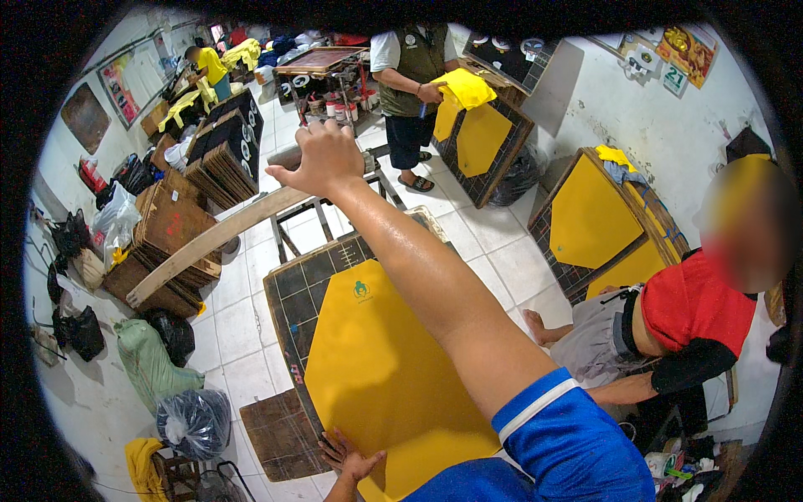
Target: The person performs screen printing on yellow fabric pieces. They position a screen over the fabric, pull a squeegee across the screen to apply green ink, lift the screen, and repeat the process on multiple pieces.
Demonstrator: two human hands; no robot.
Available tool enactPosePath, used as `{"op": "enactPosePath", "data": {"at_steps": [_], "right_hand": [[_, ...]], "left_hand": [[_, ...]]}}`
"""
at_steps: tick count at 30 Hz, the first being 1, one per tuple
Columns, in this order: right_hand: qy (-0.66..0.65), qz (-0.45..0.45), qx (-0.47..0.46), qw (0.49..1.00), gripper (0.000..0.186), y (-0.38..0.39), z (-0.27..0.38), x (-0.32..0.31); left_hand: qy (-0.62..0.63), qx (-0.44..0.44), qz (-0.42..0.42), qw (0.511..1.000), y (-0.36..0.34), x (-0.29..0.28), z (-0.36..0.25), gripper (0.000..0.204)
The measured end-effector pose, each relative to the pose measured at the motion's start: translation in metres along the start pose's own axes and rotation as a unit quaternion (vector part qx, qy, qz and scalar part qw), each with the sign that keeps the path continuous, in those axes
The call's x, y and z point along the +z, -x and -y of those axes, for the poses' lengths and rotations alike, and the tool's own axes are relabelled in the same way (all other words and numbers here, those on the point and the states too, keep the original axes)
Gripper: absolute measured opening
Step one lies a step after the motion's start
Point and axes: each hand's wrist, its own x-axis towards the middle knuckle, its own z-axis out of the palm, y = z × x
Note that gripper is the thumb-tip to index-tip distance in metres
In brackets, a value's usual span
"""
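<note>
My right arm, in a blue sleeve with a white stripe, reaches forward across the board. My right hand point(324, 157) is curled over the far end of a long wooden bar point(213, 243), its thumb stretched to the left. A grey cylindrical piece shows beside that hand; its exact shape is hidden. Below lies a yellow fabric panel point(376, 368), with a small green print near its far edge, on a dark gridded board point(294, 311). My left hand point(353, 462) rests flat at the panel's near left edge, fingers spread, holding nothing.
A person in red point(694, 305) sits close on my right by tilted boards with yellow panels point(594, 219). Another person point(411, 84) stands ahead holding yellow cloth point(465, 89). Stacked wooden boards point(171, 222), a green sack point(150, 358) and plastic bags point(194, 418) line the left.
</note>
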Motion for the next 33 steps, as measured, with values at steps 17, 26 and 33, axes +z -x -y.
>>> {"op": "enactPosePath", "data": {"at_steps": [17,26,33], "right_hand": [[0.007,-0.009,0.005,1.0,0.072,0.003,0.0,0.005],[0.011,0.0,0.003,1.0,0.074,0.005,-0.001,0.006],[0.009,0.002,-0.005,1.0,0.079,0.001,-0.002,0.006]], "left_hand": [[0.025,0.0,0.0,1.0,-0.005,0.009,0.008,0.169],[0.021,0.007,-0.02,1.0,-0.007,0.01,0.005,0.169],[0.009,0.0,-0.004,1.0,-0.002,0.006,0.002,0.169]]}}
